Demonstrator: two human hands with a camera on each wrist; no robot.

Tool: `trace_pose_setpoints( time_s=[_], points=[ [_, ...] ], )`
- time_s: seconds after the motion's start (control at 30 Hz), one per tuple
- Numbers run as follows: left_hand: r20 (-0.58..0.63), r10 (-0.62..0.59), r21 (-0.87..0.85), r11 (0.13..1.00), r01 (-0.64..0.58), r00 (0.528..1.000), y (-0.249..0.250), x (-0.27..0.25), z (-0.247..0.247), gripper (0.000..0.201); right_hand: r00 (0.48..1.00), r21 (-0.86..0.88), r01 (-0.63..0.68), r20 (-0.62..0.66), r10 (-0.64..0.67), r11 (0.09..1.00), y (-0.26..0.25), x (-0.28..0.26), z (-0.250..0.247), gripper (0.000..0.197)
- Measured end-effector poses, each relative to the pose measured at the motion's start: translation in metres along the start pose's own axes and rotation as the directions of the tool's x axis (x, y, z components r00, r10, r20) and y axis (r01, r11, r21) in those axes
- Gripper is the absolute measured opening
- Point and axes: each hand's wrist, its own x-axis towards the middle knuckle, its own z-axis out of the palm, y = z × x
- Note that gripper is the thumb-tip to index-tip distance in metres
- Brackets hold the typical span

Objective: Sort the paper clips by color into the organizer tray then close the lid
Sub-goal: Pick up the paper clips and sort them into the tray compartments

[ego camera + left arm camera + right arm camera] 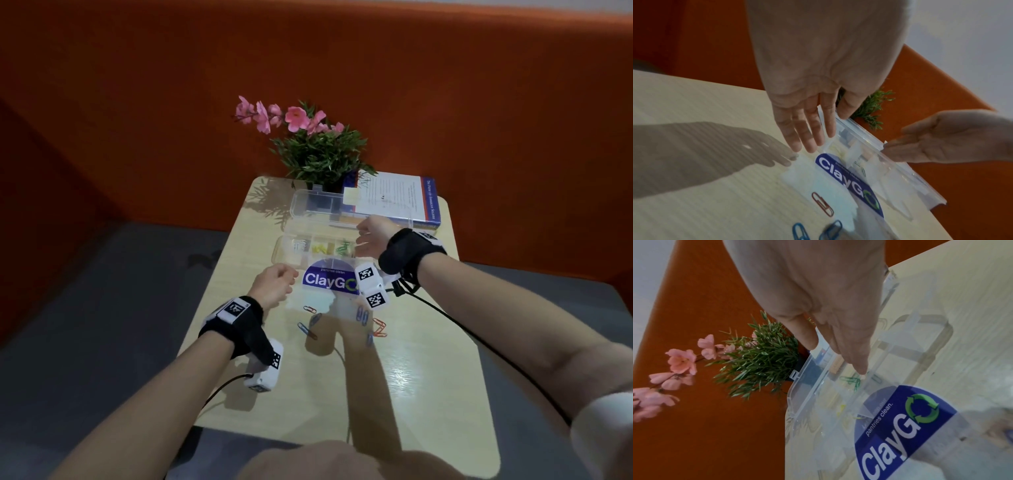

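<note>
Paper clips [363, 317] — blue, red and orange — lie loose on the table [428, 377] nearest the person, not yet sorted. Just beyond them sits a ClayGo sticker [329, 281], with the left hand [274, 284] beside it, fingers straight and holding nothing. Farther on, the clear organizer tray [284, 251] already holds yellow and green clips, and the right hand [371, 240] reaches over its right end, fingers extended and empty. The lid [318, 204] stands open behind, leaning toward a plant [318, 150] and book [394, 198]. My worry — a hand catching the light tray could shift it and mix the sorted colours, and closing now would leave clips out.
</note>
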Motion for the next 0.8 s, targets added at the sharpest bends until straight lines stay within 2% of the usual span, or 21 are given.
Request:
trace_pose_setpoints(
  time_s=[0.13, 0.2, 0.27, 0.3, 0.37, 0.4, 0.47, 0.53, 0.6, 0.7, 0.8],
  points=[
    [0.032, 0.039, 0.132, 0.990, -0.042, 0.999, -0.001, 0.000, 0.015, 0.018, 0.982, -0.115, 0.178, -0.042, -0.184, 0.977, 0.016, -0.022, -0.004, 0.026],
    [0.077, 0.084, 0.273, 0.957, -0.102, 0.993, 0.001, -0.002, 0.022, 0.018, 0.977, -0.286, 0.192, -0.031, -0.210, 0.939, 0.037, -0.030, -0.011, 0.014],
    [0.110, 0.120, 0.461, 0.873, -0.158, 0.987, 0.004, -0.004, 0.029, 0.016, 0.983, -0.507, 0.127, -0.049, -0.176, 0.852, 0.062, -0.034, -0.018, 0.009],
    [0.109, 0.129, 0.541, 0.824, -0.168, 0.986, 0.005, -0.005, 0.033, 0.015, 0.985, -0.620, 0.082, -0.067, -0.157, 0.780, 0.075, -0.035, -0.020, 0.011],
    [0.097, 0.113, 0.674, 0.724, -0.149, 0.989, 0.007, -0.010, 0.039, 0.017, 0.984, -0.789, -0.005, -0.114, -0.139, 0.614, 0.099, -0.036, -0.019, 0.023],
    [0.098, 0.095, 0.740, 0.659, -0.137, 0.991, 0.007, -0.012, 0.041, 0.021, 0.982, -0.820, -0.024, -0.126, -0.139, 0.571, 0.109, -0.038, -0.016, 0.028],
    [0.105, 0.068, 0.831, 0.541, -0.126, 0.992, 0.004, -0.014, 0.042, 0.025, 0.978, -0.830, -0.026, -0.136, -0.156, 0.557, 0.123, -0.037, -0.012, 0.032],
    [0.099, 0.051, 0.866, 0.487, -0.112, 0.994, 0.000, -0.015, 0.043, 0.030, 0.972, -0.842, -0.019, -0.142, -0.187, 0.539, 0.127, -0.035, -0.008, 0.028],
    [0.106, 0.039, 0.871, 0.479, -0.111, 0.994, -0.004, -0.015, 0.046, 0.032, 0.966, -0.867, -0.012, -0.139, -0.219, 0.498, 0.126, -0.035, -0.003, 0.021],
    [0.125, 0.038, 0.846, 0.518, -0.126, 0.991, -0.006, -0.016, 0.049, 0.032, 0.965, -0.899, 0.010, -0.106, -0.241, 0.437, 0.124, -0.033, 0.003, 0.016],
    [0.157, 0.043, 0.810, 0.566, -0.154, 0.987, -0.008, -0.015, 0.050, 0.024, 0.975, -0.935, 0.045, -0.036, -0.220, 0.353, 0.127, -0.031, 0.003, 0.027]
  ],
)
